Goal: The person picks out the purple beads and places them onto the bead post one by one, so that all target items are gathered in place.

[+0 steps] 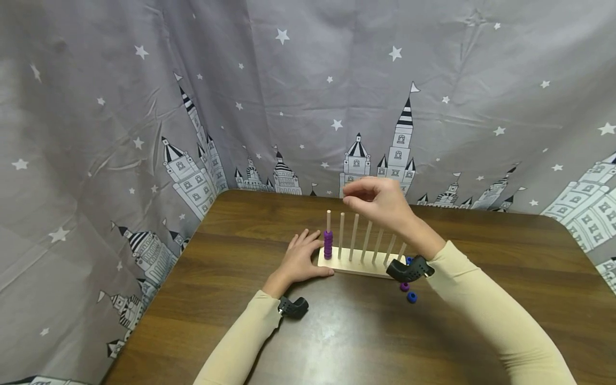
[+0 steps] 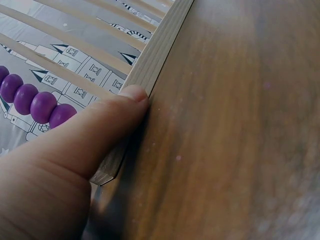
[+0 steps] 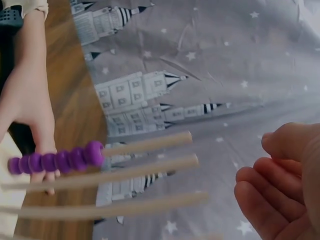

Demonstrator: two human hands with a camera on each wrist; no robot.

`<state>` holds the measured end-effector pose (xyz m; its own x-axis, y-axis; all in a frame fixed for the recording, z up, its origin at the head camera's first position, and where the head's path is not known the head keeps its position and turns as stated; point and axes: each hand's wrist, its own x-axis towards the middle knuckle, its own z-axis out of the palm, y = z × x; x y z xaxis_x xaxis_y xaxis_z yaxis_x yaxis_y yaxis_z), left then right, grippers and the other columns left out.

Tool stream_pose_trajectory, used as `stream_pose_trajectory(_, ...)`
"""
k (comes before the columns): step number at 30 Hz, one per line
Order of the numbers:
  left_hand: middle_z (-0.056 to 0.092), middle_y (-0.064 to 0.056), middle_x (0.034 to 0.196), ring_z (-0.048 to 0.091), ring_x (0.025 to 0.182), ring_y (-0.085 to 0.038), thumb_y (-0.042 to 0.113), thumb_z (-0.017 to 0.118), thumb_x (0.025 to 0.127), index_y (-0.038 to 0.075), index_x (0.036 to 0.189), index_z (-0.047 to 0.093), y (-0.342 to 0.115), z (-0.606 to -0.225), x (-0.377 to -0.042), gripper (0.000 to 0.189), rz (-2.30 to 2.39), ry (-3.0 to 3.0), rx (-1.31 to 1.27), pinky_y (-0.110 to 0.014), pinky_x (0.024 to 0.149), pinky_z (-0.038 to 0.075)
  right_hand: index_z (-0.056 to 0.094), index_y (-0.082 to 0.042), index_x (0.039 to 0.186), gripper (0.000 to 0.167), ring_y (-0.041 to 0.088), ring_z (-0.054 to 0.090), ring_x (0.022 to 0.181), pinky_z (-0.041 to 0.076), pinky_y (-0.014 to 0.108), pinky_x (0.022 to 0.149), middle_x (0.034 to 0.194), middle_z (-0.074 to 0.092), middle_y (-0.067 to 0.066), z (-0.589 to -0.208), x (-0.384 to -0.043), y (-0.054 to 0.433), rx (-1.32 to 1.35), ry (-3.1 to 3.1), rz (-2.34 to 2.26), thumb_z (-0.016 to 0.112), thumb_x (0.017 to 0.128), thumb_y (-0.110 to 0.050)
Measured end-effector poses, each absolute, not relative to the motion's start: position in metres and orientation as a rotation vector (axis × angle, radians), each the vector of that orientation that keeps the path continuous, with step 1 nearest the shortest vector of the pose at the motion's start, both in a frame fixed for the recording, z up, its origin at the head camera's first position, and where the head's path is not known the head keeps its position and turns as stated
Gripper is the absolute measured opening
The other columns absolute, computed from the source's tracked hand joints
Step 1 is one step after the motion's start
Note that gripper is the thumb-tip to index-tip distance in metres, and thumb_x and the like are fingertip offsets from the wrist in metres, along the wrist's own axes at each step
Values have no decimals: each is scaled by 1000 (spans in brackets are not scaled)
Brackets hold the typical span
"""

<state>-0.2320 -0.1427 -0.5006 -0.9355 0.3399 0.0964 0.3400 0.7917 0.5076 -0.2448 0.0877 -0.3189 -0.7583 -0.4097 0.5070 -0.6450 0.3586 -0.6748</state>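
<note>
A pale wooden base (image 1: 356, 267) with a row of upright pegs (image 1: 353, 238) stands on the table. Several purple beads (image 1: 328, 245) are stacked on its leftmost peg, whose top stays bare. My left hand (image 1: 300, 259) rests at the base's left end, fingers spread and fairly straight, the thumb (image 2: 117, 107) pressing the front edge. Above the peg tops, my right hand (image 1: 377, 200) is raised with loosely bent fingers. In the right wrist view, its fingers (image 3: 265, 200) and thumb show nothing between them, beyond the free end of the beaded peg (image 3: 165, 142).
Right of the base lie a loose purple bead (image 1: 405, 286) and a blue bead (image 1: 412, 297). More blue beads (image 1: 409, 260) show partly behind the right wrist's black camera (image 1: 409, 270). A grey curtain (image 1: 308, 107) printed with castles and stars hangs behind the brown table (image 1: 216, 299).
</note>
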Motion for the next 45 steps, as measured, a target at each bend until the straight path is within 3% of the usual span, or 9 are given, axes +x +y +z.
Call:
stream_pose_trajectory(5, 43, -15, 161, 25, 155, -43, 55, 85, 71, 15, 135, 64, -143, -501, -231, 78, -830, -2977, -564, -61, 128, 12, 79, 1, 99, 14, -4, 68, 78, 57, 11, 72, 98, 79, 18, -320, -240, 114, 863, -2383, 1324, 75, 85, 0)
stream_pose_trajectory(9, 43, -15, 161, 25, 155, -43, 54, 85, 71, 15, 136, 64, -143, -502, -230, 78, -829, -2979, -566, -61, 128, 12, 79, 0, 96, 12, -15, 64, 76, 55, 8, 69, 96, 79, 18, -324, -235, 135, 785, -2371, 1294, 76, 85, 0)
stream_pose_trajectory(23, 43, -15, 161, 25, 155, -44, 54, 84, 71, 14, 136, 64, -143, -504, -231, 78, -840, -2980, -563, -61, 128, 12, 80, -3, 94, 11, -13, 59, 67, 48, 7, 59, 87, 78, 14, -346, -212, 186, 584, -2407, 1172, 79, 83, -3)
stream_pose_trajectory(28, 43, -16, 161, 25, 155, -44, 54, 84, 71, 14, 135, 64, -142, -503, -232, 78, -843, -2976, -565, -62, 128, 12, 80, -7, 93, 9, -11, 60, 67, 48, 7, 61, 85, 78, 2, -351, -207, 194, 516, -2404, 1148, 77, 84, -5)
stream_pose_trajectory(36, 42, -15, 162, 23, 156, -42, 55, 84, 71, 14, 137, 63, -143, -501, -232, 80, -828, -2986, -557, -60, 129, 11, 80, -4, 96, 10, -11, 61, 67, 49, 8, 60, 82, 65, -36, -361, -203, 206, 443, -2445, 1211, 78, 88, -10)
stream_pose_trajectory(45, 41, -14, 163, 22, 157, -41, 54, 84, 72, 14, 137, 63, -142, -500, -232, 79, -831, -2998, -553, -59, 129, 10, 79, -2, 98, 12, -12, 60, 66, 47, 11, 54, 80, 62, -42, -380, -198, 218, 406, -2483, 1227, 77, 87, -8)
